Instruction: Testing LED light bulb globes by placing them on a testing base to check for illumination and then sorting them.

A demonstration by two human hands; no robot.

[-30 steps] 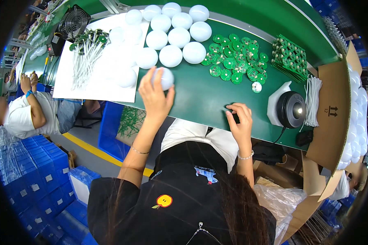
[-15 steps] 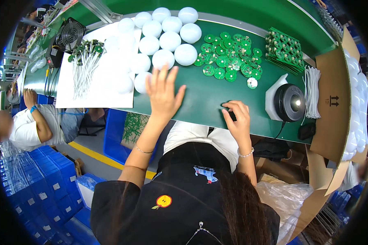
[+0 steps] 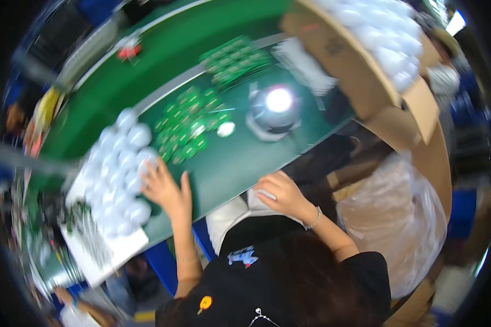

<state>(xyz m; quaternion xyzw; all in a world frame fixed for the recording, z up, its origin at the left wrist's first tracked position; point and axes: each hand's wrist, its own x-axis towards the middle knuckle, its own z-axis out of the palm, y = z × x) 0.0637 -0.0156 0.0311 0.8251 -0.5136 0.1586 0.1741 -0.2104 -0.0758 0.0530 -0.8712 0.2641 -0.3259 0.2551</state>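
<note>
My left hand is spread over the green worktop, its fingertips touching the near side of a cluster of white bulb covers. Nothing is held in it. At the table's near edge, above my lap, my right hand has its fingers curled in; whatever they hold, if anything, is hidden. Between and beyond the hands lies a loose pile of round green circuit boards. One board with a pale face rests at the pile's right side. The whole view is smeared by motion.
A black round device with a bright light stands on the right of the worktop. Behind it are stacked board panels and white wires. A cardboard box holds many white covers. Clear plastic hangs below it.
The view has swung to the right, tilting the table. My left hand remains spread at the covers. My right hand's fingers have curled in more, close to the table edge.
</note>
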